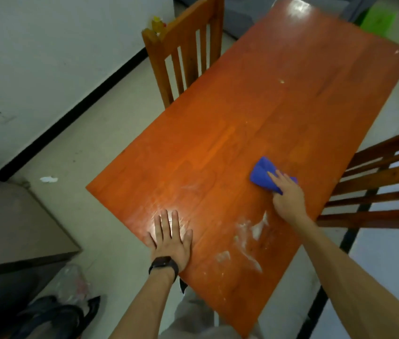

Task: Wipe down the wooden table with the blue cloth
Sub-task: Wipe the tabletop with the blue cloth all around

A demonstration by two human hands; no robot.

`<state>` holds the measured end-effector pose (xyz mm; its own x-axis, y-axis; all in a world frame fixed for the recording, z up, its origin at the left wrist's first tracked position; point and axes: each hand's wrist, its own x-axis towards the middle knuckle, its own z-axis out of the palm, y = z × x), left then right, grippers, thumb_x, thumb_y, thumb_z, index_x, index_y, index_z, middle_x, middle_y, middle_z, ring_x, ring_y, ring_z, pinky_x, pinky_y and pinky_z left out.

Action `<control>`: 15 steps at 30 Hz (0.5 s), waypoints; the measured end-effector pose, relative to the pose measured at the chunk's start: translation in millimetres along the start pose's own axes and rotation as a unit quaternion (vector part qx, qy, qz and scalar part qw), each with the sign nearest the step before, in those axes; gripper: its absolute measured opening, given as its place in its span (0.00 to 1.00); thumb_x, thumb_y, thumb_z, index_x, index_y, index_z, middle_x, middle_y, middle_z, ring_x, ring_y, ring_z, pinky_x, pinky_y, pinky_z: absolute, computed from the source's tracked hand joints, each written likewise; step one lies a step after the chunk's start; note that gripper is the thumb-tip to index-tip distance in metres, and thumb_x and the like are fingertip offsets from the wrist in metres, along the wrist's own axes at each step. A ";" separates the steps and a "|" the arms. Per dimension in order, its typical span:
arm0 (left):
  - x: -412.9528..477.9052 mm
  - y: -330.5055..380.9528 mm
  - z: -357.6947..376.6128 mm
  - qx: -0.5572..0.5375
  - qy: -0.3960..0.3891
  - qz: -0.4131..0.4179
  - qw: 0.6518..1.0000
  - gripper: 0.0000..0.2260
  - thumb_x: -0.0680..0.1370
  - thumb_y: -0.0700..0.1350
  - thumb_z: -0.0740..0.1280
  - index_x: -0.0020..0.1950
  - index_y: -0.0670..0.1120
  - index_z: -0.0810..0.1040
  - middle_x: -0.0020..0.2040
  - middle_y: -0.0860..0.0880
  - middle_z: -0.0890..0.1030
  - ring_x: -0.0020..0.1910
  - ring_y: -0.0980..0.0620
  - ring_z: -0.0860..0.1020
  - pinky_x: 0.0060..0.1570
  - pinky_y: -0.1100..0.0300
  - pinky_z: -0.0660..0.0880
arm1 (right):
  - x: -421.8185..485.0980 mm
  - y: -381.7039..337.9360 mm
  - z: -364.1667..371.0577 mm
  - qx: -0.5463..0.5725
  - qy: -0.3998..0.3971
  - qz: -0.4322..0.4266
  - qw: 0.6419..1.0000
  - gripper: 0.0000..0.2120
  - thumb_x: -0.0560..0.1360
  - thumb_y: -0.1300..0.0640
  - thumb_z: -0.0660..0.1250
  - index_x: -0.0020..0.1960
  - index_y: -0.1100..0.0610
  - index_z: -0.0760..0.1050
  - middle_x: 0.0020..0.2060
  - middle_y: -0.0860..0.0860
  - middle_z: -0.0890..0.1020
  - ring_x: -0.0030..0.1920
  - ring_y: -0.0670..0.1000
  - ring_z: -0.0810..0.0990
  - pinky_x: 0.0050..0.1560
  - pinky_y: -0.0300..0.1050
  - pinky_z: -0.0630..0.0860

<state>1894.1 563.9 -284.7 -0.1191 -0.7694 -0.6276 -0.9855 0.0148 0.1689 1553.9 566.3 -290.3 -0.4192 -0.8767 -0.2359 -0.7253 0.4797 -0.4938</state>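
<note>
Your left hand is lying flat, fingers straight and holding nothing, bracing by the near-left edge of the wooden table. You're mid-wipe imo: the white smears just right of it are waiting to be cleaned. Past them the blue cloth is sitting bunched on the top, w/ your right hand gripping it, index laid across. The next move is prob dragging it back over the smears (keep the pressure flat). Lots of open top is waiting ahead, but the right edge and the chair are sitting close.
</note>
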 end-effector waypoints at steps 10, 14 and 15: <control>-8.0 21.2 -7.0 -0.011 0.036 0.020 0.999 0.29 0.82 0.60 0.44 0.78 0.55 0.34 0.74 0.49 0.26 0.77 0.44 0.32 0.74 0.40 0.37 | -116.0 -18.4 6.9 0.175 -0.034 -0.005 0.984 0.31 0.66 0.69 0.62 0.60 0.41 0.76 0.62 0.43 0.77 0.64 0.46 0.74 0.68 0.42 0.67; 3.5 58.2 -10.5 -0.009 0.026 0.083 0.996 0.27 0.81 0.62 0.44 0.77 0.62 0.34 0.76 0.51 0.27 0.76 0.45 0.31 0.73 0.37 0.36 | -57.2 8.5 -41.2 0.181 0.056 0.031 0.981 0.26 0.72 0.72 0.62 0.66 0.52 0.75 0.63 0.53 0.78 0.63 0.52 0.76 0.69 0.52 0.70; 7.7 69.9 -11.1 -0.010 0.018 0.091 0.996 0.27 0.81 0.63 0.43 0.76 0.63 0.34 0.75 0.52 0.26 0.76 0.45 0.30 0.73 0.37 0.35 | -44.4 14.1 -53.2 0.179 0.069 0.045 0.980 0.25 0.74 0.71 0.61 0.67 0.54 0.74 0.63 0.54 0.78 0.63 0.53 0.76 0.69 0.51 0.69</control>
<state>1825.6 551.9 -269.2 -0.2901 -0.7777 -0.5576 -0.9454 0.1425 0.2931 1533.3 613.9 -242.2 -0.5601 -0.8067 -0.1884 -0.4540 0.4891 -0.7448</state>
